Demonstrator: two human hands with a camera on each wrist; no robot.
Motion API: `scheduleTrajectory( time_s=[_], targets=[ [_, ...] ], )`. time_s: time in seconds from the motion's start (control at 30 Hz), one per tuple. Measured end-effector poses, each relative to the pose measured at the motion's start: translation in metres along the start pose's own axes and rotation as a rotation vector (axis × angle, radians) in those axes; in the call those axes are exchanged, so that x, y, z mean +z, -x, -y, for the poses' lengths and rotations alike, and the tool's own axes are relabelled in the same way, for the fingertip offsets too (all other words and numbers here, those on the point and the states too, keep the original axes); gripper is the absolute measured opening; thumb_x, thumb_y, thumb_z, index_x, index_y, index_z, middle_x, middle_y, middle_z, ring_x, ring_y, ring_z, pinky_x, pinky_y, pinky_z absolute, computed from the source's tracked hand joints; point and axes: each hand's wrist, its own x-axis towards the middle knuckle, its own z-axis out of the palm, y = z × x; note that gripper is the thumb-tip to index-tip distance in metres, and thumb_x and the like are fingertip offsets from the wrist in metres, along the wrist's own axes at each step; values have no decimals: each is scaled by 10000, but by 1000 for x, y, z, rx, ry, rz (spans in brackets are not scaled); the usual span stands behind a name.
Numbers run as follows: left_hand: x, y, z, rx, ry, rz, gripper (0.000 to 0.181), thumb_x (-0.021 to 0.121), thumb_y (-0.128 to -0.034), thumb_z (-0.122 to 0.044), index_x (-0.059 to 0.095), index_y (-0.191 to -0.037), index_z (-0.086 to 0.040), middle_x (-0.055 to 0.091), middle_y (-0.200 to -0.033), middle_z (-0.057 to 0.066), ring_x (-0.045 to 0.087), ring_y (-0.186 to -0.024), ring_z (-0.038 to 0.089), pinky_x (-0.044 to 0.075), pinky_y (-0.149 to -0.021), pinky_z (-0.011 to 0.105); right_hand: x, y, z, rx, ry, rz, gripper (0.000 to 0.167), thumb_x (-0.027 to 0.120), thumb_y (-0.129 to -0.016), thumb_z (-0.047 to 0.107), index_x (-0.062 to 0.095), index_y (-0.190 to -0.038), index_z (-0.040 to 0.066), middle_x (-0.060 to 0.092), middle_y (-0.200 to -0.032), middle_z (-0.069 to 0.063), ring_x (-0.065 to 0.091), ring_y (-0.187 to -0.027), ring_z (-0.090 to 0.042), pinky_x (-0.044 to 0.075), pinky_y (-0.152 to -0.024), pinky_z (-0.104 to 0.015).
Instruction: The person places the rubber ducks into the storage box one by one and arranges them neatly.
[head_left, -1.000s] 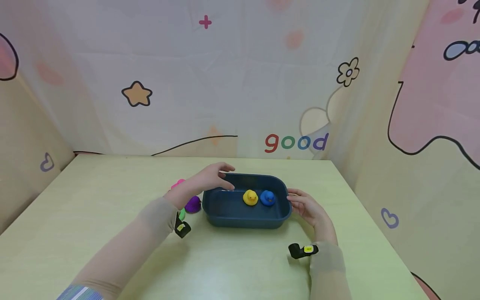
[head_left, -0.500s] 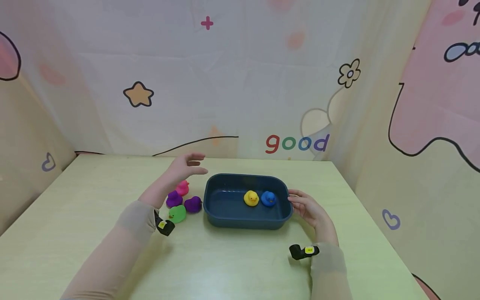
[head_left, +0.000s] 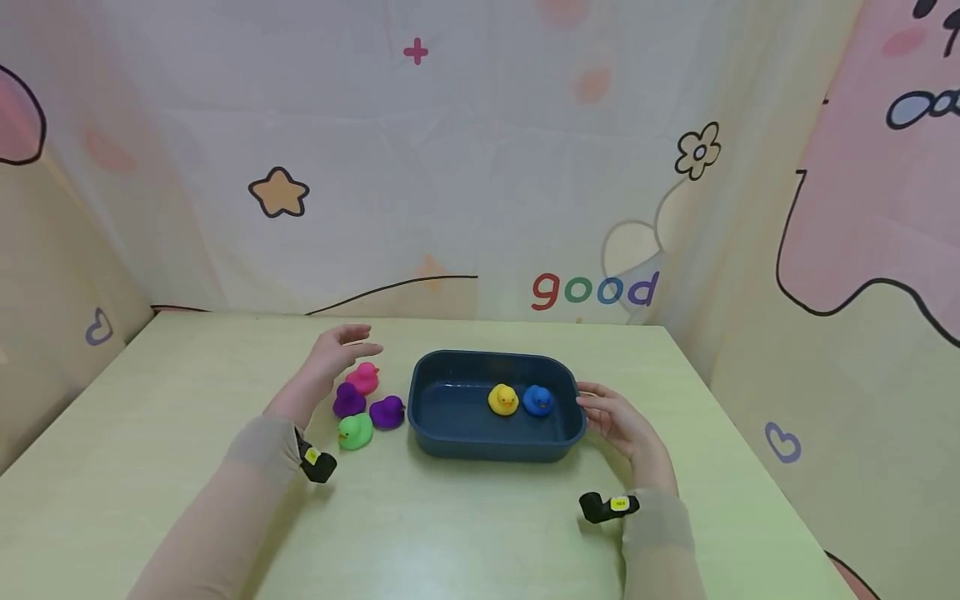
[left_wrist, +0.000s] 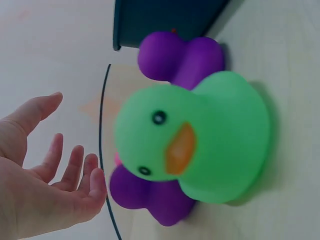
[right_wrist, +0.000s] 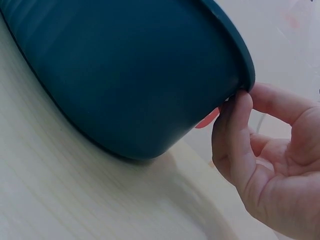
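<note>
My left hand [head_left: 330,354] hovers with parted, slightly bent fingers, holding nothing, behind and left of the pink duck [head_left: 363,378]. Near it lie two purple ducks [head_left: 349,401] and a green duck [head_left: 356,432]. In the left wrist view the green duck [left_wrist: 225,135] fills the middle, with the hand [left_wrist: 50,185] at the left. A dark blue basin [head_left: 491,450] holds a yellow duck [head_left: 503,401] and a blue duck [head_left: 537,401]. At its right end my right hand [head_left: 622,425] grips the rim; the right wrist view shows thumb and bent fingers at the rim [right_wrist: 245,65].
The pale tabletop [head_left: 450,533] carries the basin and the loose ducks, which stand left of the basin. A printed curtain [head_left: 480,167] rises behind the table and along both sides. Each wrist wears a small black device [head_left: 316,463].
My left hand has moved left from over the basin's back left edge, exposing the loose ducks, and has come lower. The right hand stays at the basin, and both ducks inside remain in place.
</note>
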Motion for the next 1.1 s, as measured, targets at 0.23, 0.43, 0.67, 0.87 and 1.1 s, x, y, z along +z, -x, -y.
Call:
scheduleTrajectory(
  time_s=[0.23, 0.43, 0.67, 0.87, 1.1],
  targets=[
    [0, -6, 16, -55, -21, -16, 648, 660, -921, -199, 379, -1471, -4, 367, -1524, 214, 315, -1419, 377, 225, -1196, 505, 0, 0, -2, -4, 6, -7, 338, 460, -1011, 40, 392, -1337, -14, 686, -922, 76, 656, -755, -16, 540, -715, -148],
    [-1, -7, 24, -142, -16, -15, 655, 679, -908, -204, 392, -1461, -2, 349, -1527, 216, 298, -1425, 379, 206, -1205, 493, 0, -1, -3, -5, 1, 3, 313, 470, -1009, 42, 423, -1317, 10, 687, -921, 73, 658, -755, -24, 542, -715, -155],
    [-2, -11, 31, -175, -64, 16, 658, 690, -896, -211, 408, -1449, 9, 353, -1518, 228, 290, -1421, 392, 221, -1199, 500, 0, -1, -1, -5, -3, -6, 322, 469, -1005, 32, 408, -1320, 0, 691, -902, 72, 656, -744, -20, 541, -700, -153],
    [1, -12, 35, -156, -116, 28, 658, 711, -872, -167, 425, -1426, 42, 398, -1480, 255, 343, -1393, 381, 237, -1194, 479, 0, 0, 0, -4, -2, -12, 330, 473, -1002, 29, 401, -1322, -8, 692, -893, 72, 654, -739, -16, 540, -694, -149],
    [4, -13, 37, -173, -209, -13, 643, 747, -823, -141, 472, -1372, 49, 472, -1378, 252, 432, -1268, 357, 340, -1130, 450, 0, 0, 0, -10, 8, -5, 294, 468, -1006, 30, 419, -1295, 9, 687, -895, 74, 654, -741, -10, 541, -702, -145]
  ],
)
